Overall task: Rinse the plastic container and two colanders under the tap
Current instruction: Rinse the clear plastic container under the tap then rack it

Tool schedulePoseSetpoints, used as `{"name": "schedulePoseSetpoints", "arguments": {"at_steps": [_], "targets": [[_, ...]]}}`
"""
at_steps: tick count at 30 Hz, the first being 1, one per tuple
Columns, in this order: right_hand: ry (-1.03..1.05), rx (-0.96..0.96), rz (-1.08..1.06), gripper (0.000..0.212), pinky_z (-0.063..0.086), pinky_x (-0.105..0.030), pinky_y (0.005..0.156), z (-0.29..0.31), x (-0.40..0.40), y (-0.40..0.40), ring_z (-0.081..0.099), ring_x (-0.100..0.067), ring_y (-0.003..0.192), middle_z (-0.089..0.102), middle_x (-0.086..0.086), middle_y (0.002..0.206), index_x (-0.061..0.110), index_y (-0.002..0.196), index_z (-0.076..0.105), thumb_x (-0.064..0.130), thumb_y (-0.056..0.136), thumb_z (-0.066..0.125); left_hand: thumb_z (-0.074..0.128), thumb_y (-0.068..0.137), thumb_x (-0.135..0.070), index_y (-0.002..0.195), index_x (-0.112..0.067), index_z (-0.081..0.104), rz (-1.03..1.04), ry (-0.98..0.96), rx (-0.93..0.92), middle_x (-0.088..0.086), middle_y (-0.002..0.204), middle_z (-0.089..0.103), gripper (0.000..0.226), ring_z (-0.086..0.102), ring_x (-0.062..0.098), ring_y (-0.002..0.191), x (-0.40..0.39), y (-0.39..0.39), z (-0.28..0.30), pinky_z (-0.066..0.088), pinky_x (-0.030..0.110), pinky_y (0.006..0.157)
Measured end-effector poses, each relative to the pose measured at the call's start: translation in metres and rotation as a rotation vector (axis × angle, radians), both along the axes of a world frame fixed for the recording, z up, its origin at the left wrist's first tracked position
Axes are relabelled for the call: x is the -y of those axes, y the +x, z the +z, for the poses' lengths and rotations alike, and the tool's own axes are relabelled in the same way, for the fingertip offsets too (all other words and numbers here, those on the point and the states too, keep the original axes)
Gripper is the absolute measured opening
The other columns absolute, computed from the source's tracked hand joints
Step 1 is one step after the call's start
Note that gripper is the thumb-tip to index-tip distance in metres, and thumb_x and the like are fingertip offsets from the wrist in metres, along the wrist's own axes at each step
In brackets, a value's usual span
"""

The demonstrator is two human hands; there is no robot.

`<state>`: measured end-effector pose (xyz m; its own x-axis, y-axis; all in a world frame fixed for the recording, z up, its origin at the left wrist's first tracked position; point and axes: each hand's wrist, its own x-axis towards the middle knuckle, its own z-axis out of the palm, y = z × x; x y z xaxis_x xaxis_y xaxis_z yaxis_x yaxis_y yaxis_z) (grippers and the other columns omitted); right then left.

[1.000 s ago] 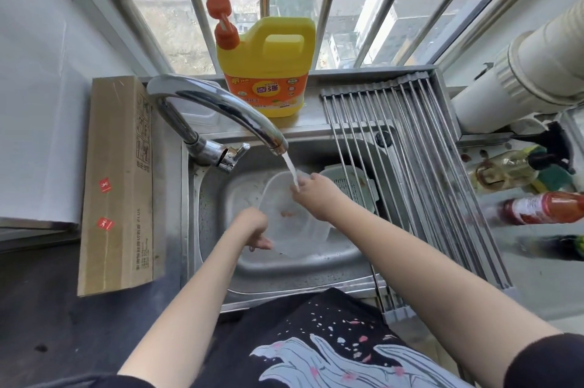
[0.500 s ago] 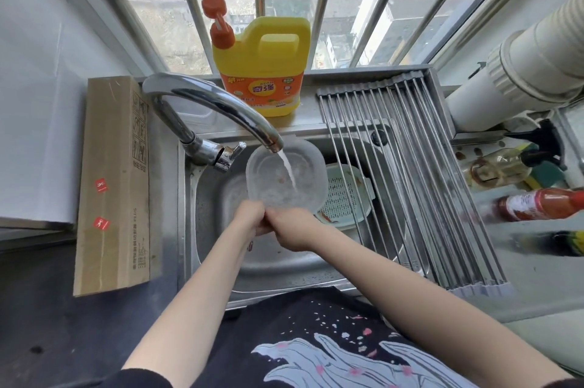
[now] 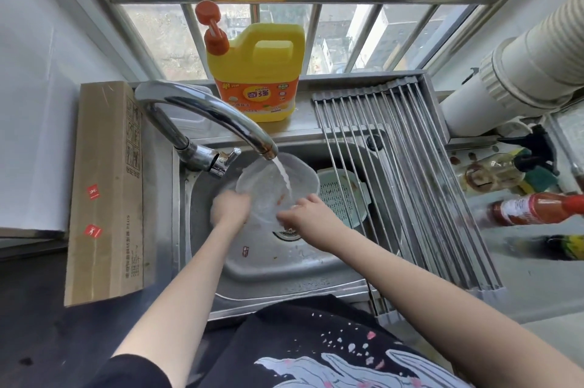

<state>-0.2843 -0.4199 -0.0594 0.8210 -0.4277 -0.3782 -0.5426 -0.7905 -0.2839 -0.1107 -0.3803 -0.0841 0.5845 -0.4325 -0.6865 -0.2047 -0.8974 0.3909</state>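
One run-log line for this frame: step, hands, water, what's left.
step: rinsing plastic container | left hand, right hand: both holding it | tap: running into it | green colander: waiting in sink

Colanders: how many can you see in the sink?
1. A pale green colander lies in the sink, right of the plastic container, partly under the drying rack. A second may be hidden.

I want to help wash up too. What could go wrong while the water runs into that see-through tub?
The tap stream hits the tilted plastic container, so water might splash out of the sink. The left hand and right hand grip only its wet near edge; it could slip. Orange bits inside may wash toward the drain.
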Motion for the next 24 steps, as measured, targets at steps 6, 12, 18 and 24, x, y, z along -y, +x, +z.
{"name": "schedulePoseSetpoints", "arguments": {"at_steps": [6, 12, 18, 24], "targets": [[0.251, -0.006, -0.337, 0.021, 0.01, -0.057, 0.113, -0.015, -0.027, 0.007, 0.061, -0.028, 0.097, 0.066, 0.003, 0.087, 0.022, 0.089, 0.049, 0.002, 0.09, 0.042, 0.042, 0.091, -0.025, 0.102, -0.003, 0.066, -0.496, -0.07, 0.494, 0.018, 0.107, 0.067, 0.035, 0.063, 0.038, 0.1, 0.013, -0.005, 0.028, 0.048, 0.035, 0.079], [-0.179, -0.044, -0.251, 0.035, 0.011, -0.059, 0.115, -0.018, -0.038, 0.003, 0.059, -0.036, 0.115, 0.071, -0.004, 0.092, 0.018, 0.092, 0.066, 0.007, 0.083, 0.034, 0.044, 0.095, -0.025, 0.082, -0.009, 0.066, -0.347, -0.319, 0.508, 0.016, 0.085, 0.069, 0.03, 0.062, 0.038, 0.083, -0.015, -0.021, 0.027, 0.032, 0.032, 0.063], [-0.457, 0.174, -0.038, 0.059, 0.02, -0.047, 0.102, -0.002, -0.02, -0.025, 0.063, -0.021, 0.083, 0.063, 0.011, 0.075, 0.031, 0.098, 0.066, -0.004, 0.051, 0.073, 0.046, 0.09, -0.023, 0.051, -0.01, 0.04, 0.111, -0.389, 0.112, 0.008, 0.053, 0.044, 0.042, 0.055, 0.037, 0.06, -0.016, -0.019, -0.003, 0.039, 0.033, 0.05], [-0.228, 0.398, -0.079, 0.048, 0.041, -0.039, 0.089, 0.013, 0.008, -0.022, 0.055, -0.022, 0.075, 0.068, 0.007, 0.078, 0.025, 0.108, 0.07, -0.005, 0.07, 0.068, 0.052, 0.089, -0.017, 0.068, -0.01, 0.056, 0.156, -0.227, -0.256, 0.007, 0.066, 0.05, 0.023, 0.045, 0.02, 0.045, 0.007, -0.01, 0.0, 0.041, 0.019, 0.038]]}}
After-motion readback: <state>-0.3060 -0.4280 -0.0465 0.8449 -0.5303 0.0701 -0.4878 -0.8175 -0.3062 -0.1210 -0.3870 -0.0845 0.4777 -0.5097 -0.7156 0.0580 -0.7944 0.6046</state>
